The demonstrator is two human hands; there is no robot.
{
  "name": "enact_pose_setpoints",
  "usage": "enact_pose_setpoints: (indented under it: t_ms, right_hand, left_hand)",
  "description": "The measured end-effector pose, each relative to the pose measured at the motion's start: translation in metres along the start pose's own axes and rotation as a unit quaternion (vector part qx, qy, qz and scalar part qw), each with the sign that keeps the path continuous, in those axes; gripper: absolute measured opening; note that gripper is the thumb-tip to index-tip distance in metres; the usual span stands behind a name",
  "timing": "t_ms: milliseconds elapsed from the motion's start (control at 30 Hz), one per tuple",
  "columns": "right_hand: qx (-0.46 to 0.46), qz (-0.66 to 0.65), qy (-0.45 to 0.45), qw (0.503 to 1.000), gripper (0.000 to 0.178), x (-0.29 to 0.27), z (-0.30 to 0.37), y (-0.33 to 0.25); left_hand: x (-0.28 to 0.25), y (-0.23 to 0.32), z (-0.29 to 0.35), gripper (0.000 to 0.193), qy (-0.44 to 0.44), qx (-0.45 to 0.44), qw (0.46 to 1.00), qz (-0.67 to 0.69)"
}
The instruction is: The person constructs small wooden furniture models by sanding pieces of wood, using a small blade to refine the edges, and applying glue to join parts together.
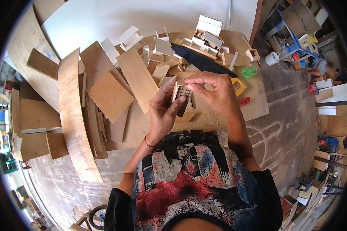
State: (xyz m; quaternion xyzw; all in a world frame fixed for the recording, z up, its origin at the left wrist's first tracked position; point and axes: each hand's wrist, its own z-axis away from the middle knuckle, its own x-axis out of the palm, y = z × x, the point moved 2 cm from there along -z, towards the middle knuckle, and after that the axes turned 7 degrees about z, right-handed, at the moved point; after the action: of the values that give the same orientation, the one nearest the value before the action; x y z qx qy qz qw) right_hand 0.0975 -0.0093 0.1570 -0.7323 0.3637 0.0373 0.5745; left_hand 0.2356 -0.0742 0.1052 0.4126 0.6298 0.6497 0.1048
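Observation:
Near the front of the work table [254,106], my left hand [161,113] grips a small wooden model piece [182,91] between thumb and fingers. The piece has light wooden sides and a dark grid pattern on one face. On its upper right, my right hand [216,92] is closed, thumb and fingertips pinched at the piece's edge. Whether a separate small part sits in that pinch, I cannot tell. Below the hands lies a small wood offcut [185,117]. A yellow tool [239,87] and a red cutter-like tool [244,101] rest right of my right forearm.
Wooden boards [137,77] and a long curved plywood strip [75,115] crowd the left side. Behind my hands are small white-and-wood models [206,38], a long black strip [202,59] and a green crumpled item [249,71]. A white bucket [272,58] stands beyond the table's right edge.

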Motion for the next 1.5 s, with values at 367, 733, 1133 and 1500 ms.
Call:
enact_pose_setpoints:
  t_ms: [367,733,1133,1500]
  right_hand:
    - [0.064,-0.073,-0.068,0.993,0.016,0.003,-0.005,0.014]
    - [0.17,-0.223,-0.045,0.959,0.042,0.035,0.003,0.05]
    - [0.271,-0.296,-0.056,0.914,0.03,0.043,0.009,0.069]
    - [0.329,-0.348,-0.086,0.874,0.028,0.047,0.014,0.079]
  left_hand:
    - [-0.003,-0.004,-0.002,0.052,0.03,0.001,0.999,-0.016]
    - [-0.012,-0.015,-0.012,0.049,0.08,-0.073,0.993,0.041]
    - [-0.039,-0.02,-0.024,0.036,0.09,-0.188,0.977,0.041]
    - [-0.052,-0.041,-0.028,0.03,0.065,-0.22,0.966,0.122]
